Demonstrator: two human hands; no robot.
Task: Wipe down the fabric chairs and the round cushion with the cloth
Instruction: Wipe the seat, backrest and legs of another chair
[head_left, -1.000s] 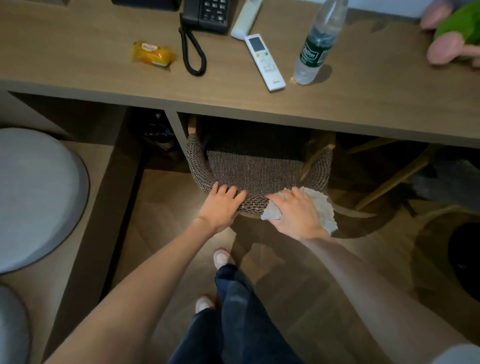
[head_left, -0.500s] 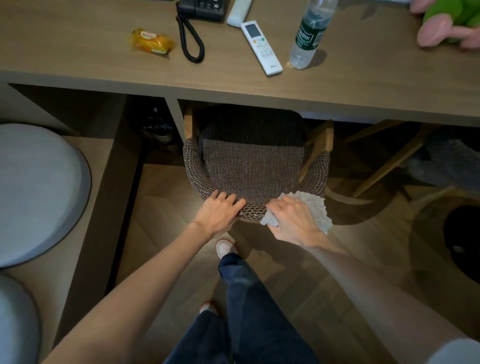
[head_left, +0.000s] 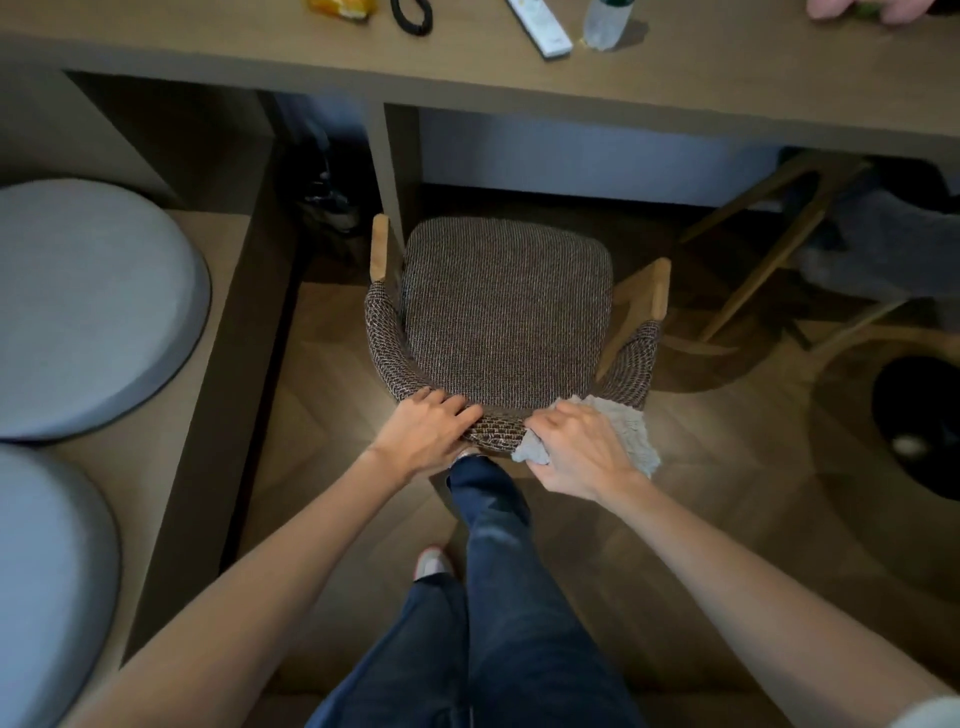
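Note:
A brown woven fabric chair (head_left: 506, 306) with wooden arm posts stands on the floor in front of the desk, its whole seat in view. My left hand (head_left: 428, 431) grips the curved backrest on its left side. My right hand (head_left: 579, 449) grips the backrest on the right and holds a pale cloth (head_left: 631, 434) bunched against it. A round grey cushion (head_left: 88, 312) lies on the low wooden bench at the left, and part of a second one (head_left: 47, 582) shows below it.
The wooden desk (head_left: 727, 88) runs across the top with a remote (head_left: 543, 26), a water bottle (head_left: 605, 23) and a phone cord on it. A second wooden-legged chair (head_left: 769, 249) is at the right. A dark round bin (head_left: 919, 421) sits at the far right. My legs stand behind the chair.
The chair has slid back out from under the desk toward me, with both hands staying on the backrest. The whole seat now shows.

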